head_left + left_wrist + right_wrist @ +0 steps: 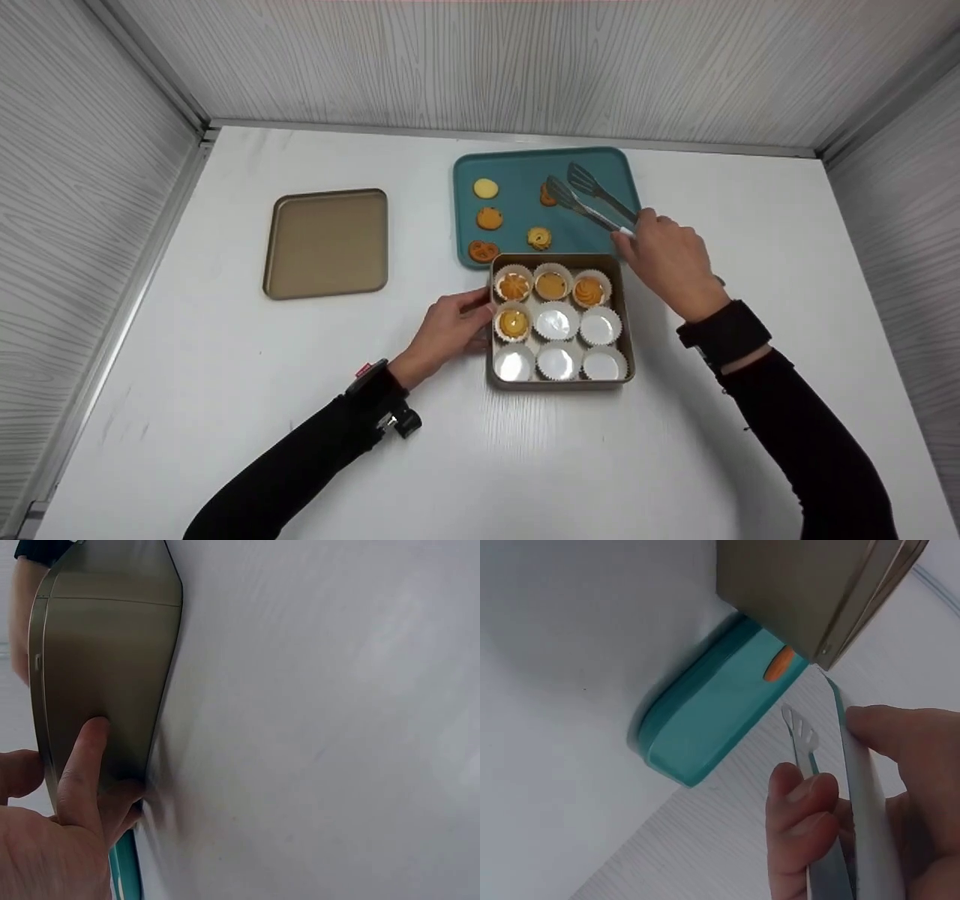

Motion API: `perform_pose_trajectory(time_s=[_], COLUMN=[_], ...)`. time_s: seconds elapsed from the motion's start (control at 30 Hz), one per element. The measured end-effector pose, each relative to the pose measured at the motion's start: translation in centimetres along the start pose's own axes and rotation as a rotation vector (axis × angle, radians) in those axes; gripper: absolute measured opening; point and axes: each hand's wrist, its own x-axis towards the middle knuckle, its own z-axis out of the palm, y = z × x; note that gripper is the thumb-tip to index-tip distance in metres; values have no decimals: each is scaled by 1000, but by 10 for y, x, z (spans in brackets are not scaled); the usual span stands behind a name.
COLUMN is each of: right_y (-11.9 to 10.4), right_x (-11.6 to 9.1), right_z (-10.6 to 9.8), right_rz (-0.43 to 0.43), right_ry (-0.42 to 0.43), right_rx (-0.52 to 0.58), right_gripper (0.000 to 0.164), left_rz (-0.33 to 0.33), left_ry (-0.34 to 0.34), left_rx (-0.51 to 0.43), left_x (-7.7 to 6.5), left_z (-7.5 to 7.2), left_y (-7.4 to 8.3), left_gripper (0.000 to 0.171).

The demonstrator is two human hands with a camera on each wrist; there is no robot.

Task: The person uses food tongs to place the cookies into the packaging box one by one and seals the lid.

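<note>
My right hand (670, 259) holds a pair of tongs (589, 202) with slotted dark heads and pale handles. Its spread heads hang over the teal tray (517, 159), one partly covering a brown cookie (546, 196). Against the left side of a gold square tin (559, 385) rests my left hand (446, 330); its fingers (91, 746) touch the outer wall. White paper cups (556, 322) stand in rows inside the tin. Cookies fill the back row, and a round yellow cookie (513, 322) sits in the middle-left cup. The remaining cups hold nothing.
On the tray lie a pale round cookie (485, 188), an orange-brown cookie (490, 218), a pretzel-shaped cookie (484, 251) and a ring-like cookie (538, 238). A gold square lid or shallow tray (326, 244) lies at the left. Grey panels (465, 67) border the white table.
</note>
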Motion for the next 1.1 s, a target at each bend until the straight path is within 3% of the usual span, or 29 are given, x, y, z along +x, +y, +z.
perform_pose_trajectory(time_s=[0.27, 0.6, 0.87, 1.1], right_y=[-19, -16, -4, -4], right_x=[18, 10, 11, 15], right_z=[13, 14, 12, 16], right_rz=[58, 11, 92, 115], right_ry=[-101, -30, -80, -132], right_rx=[-76, -144, -103, -79], right_gripper=[46, 47, 46, 47], left_rz=[-4, -7, -12, -22], left_ry=[-8, -12, -4, -16], left_rx=[-20, -27, 27, -3], left_x=[-1, 0, 1, 0], left_z=[1, 6, 3, 3], left_y=[-1, 1, 2, 1], left_gripper=[50, 51, 52, 53])
